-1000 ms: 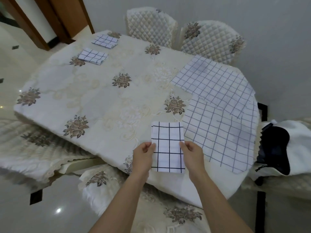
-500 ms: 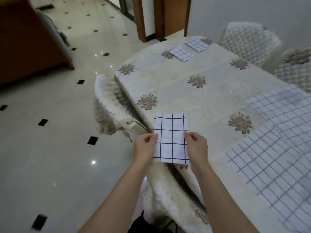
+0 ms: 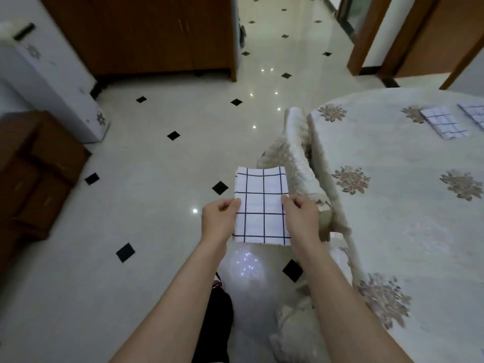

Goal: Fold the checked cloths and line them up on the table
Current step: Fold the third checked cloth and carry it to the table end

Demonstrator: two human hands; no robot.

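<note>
The folded checked cloth (image 3: 262,203) covers whatever fingers are underneath it on both the left hand (image 3: 219,221) and the right hand (image 3: 301,219), so only thumbs and knuckles show. No idea how many layers it's folded into.

The table (image 3: 392,231) runs off the right and bottom edges. The second folded cloth (image 3: 474,114) on it is chopped by the right edge, just a corner visible.

The chair (image 3: 297,137) is partly behind the held cloth and right hand.

There's a dark thing (image 3: 217,323) between the forearms, cut off at the bottom and half behind the left forearm, can't tell what it is.

The white appliance (image 3: 44,82) is clipped on the left and the wooden cabinet (image 3: 157,35) at the top.
</note>
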